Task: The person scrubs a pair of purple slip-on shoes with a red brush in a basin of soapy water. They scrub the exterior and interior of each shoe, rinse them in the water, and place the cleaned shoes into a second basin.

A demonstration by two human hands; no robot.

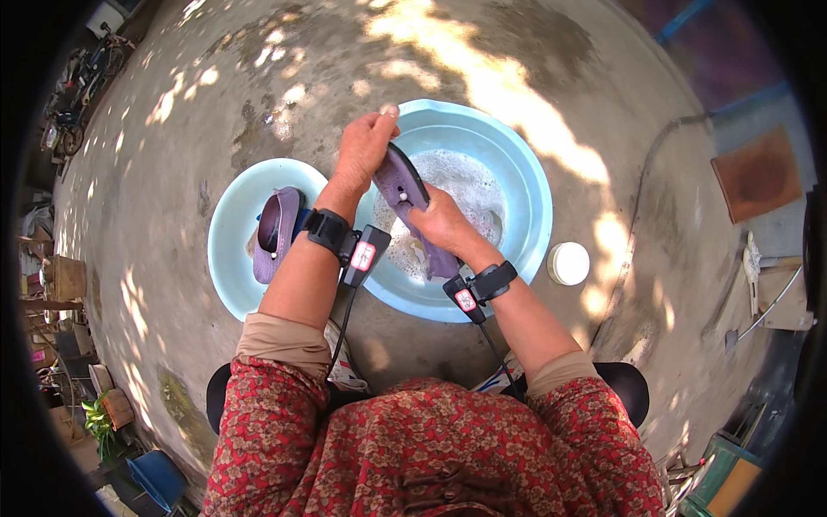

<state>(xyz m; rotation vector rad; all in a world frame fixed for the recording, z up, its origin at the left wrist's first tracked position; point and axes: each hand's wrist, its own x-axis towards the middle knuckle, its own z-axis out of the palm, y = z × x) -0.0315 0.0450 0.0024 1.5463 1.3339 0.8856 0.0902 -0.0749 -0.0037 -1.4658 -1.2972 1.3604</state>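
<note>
My left hand [369,145] grips the upper end of a purple shoe [397,179] with a black sole. Lower down, my right hand [444,223] is closed around the same shoe, its thumb across the side. The shoe is tilted over a large light-blue plastic basin [533,194], which holds sudsy water [468,171]. To the left, a smaller pale-blue basin [226,239] holds another purple shoe [266,266], partly hidden behind my left forearm. Something dark blue [302,220] shows beside that shoe. Each wrist wears a black strap with a cabled device.
A white round tub [568,263] stands right of the large basin. A hose [636,213] runs along the concrete floor farther right, near a brown board [756,173]. At far left are a motorcycle [81,94], a potted plant [100,423] and a blue plastic container [158,478].
</note>
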